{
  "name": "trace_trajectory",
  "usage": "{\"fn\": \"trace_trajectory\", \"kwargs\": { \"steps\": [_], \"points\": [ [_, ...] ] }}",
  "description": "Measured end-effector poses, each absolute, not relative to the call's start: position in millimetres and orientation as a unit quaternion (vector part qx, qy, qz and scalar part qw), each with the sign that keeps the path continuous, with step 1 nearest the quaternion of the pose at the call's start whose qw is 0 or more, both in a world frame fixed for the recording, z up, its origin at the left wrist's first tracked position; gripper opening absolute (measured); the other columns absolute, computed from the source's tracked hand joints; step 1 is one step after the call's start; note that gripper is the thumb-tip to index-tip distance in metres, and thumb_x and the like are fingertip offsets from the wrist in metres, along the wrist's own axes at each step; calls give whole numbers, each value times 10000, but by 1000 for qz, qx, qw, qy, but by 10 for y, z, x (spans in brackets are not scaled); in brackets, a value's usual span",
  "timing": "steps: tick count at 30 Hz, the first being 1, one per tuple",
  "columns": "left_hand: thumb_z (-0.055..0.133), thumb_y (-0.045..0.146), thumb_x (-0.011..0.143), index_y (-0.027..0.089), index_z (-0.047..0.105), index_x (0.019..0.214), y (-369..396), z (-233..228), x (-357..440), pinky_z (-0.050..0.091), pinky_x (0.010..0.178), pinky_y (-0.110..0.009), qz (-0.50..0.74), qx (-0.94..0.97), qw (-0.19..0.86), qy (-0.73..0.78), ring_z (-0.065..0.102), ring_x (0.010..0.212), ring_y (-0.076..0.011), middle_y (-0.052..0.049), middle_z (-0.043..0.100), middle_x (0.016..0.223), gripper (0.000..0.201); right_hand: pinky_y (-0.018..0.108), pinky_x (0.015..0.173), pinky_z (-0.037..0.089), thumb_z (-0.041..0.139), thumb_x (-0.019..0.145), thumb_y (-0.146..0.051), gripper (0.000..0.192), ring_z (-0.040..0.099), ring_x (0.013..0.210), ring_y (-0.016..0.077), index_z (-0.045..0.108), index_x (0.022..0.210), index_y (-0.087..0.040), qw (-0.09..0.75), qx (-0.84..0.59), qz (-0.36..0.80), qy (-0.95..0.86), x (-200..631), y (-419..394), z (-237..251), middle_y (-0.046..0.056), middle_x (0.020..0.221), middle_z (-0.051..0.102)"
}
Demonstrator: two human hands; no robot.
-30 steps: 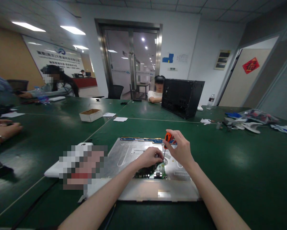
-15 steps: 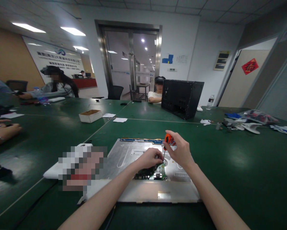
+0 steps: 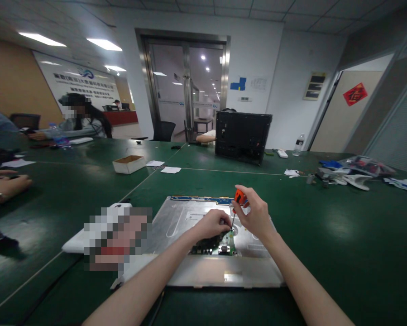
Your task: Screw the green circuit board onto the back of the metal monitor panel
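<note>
A flat silver metal display panel (image 3: 179, 271) lies on the table in front of me, with a green circuit board (image 3: 229, 248) at its middle and a thin blue circuit strip (image 3: 203, 199) along its far edge. My right hand (image 3: 256, 210) grips the orange and black handle of a screwdriver (image 3: 239, 196). The shaft points down, its tip at the far right part of the green board. Beside that tip, my left hand (image 3: 212, 224) is closed in a pinch over the board; whatever its fingertips hold is hidden.
A white device (image 3: 77, 237) and a blurred-out item lie left of the panel. Farther off are an open white box (image 3: 129, 165), a black computer case (image 3: 243, 136) and a water bottle (image 3: 299, 145). Co-workers sit at the left and behind the case; loose parts (image 3: 356, 172) lie at right.
Across the table the black computer case has turned and shifted left, covering more of the person behind it. My hands and the screwdriver stay almost in place.
</note>
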State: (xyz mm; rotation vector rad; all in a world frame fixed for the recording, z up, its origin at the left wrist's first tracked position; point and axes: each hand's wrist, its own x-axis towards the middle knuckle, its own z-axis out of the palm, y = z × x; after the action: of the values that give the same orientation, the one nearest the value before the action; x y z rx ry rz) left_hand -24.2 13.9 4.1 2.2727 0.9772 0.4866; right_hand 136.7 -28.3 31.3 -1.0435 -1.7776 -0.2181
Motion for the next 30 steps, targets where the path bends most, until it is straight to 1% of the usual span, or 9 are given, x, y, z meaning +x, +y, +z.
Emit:
{"fn": "trace_trajectory", "kwargs": {
  "steps": [3, 5, 8, 11, 16, 21, 26, 30],
  "points": [
    [607, 95, 690, 150, 718, 734, 140, 35, -243, 399, 618, -200, 185, 857, 306, 370, 574, 638, -136, 7, 674, 680, 131, 252, 560, 478, 538, 865, -304, 333, 548, 617, 137, 523, 1181, -201, 507, -443, -97, -733, 1367, -266, 295, 36, 842, 595],
    [609, 94, 689, 150, 718, 728, 143, 30, -243, 399, 616, -201, 186, 857, 306, 369, 572, 636, -135, 9, 671, 671, 128, 257, 564, 479, 537, 868, -319, 358, 552, 618, 140, 512, 1203, -199, 503, -445, -95, -735, 1365, -266, 287, 41, 853, 600],
    [612, 90, 689, 148, 719, 719, 146, 25, -243, 398, 617, -203, 190, 857, 307, 368, 571, 637, -137, 7, 669, 663, 125, 281, 607, 495, 516, 867, -290, 423, 578, 649, 152, 463, 1275, -192, 498, -443, -84, -741, 1354, -282, 282, 60, 907, 626],
    [613, 90, 691, 151, 721, 717, 144, 24, -244, 399, 622, -205, 192, 856, 308, 368, 571, 639, -137, 6, 676, 675, 126, 290, 628, 501, 481, 862, -238, 456, 590, 641, 150, 428, 1314, -197, 498, -443, -70, -742, 1337, -298, 283, 55, 907, 642],
    [611, 86, 688, 146, 725, 733, 145, 15, -242, 404, 635, -210, 194, 855, 311, 368, 579, 648, -141, -3, 688, 692, 136, 256, 547, 461, 502, 866, -261, 400, 556, 600, 136, 470, 1259, -198, 500, -442, -88, -739, 1329, -288, 282, 37, 852, 609],
    [607, 79, 681, 144, 726, 746, 157, 0, -238, 407, 640, -211, 192, 855, 313, 367, 583, 652, -144, -5, 693, 700, 151, 255, 534, 442, 524, 875, -329, 369, 527, 572, 130, 498, 1220, -199, 494, -450, -103, -737, 1339, -276, 276, 28, 811, 594],
    [611, 81, 687, 142, 724, 746, 155, 4, -239, 403, 624, -204, 192, 855, 313, 366, 575, 636, -136, -1, 689, 691, 142, 265, 565, 469, 501, 865, -269, 416, 573, 611, 143, 452, 1271, -190, 498, -446, -78, -740, 1332, -298, 277, 48, 856, 636],
    [610, 84, 687, 147, 724, 745, 157, 4, -241, 407, 629, -206, 192, 855, 312, 367, 581, 644, -139, -1, 692, 702, 142, 260, 555, 465, 513, 844, -243, 421, 569, 573, 136, 452, 1257, -187, 504, -451, -63, -734, 1325, -298, 270, 24, 796, 629]
  ]
}}
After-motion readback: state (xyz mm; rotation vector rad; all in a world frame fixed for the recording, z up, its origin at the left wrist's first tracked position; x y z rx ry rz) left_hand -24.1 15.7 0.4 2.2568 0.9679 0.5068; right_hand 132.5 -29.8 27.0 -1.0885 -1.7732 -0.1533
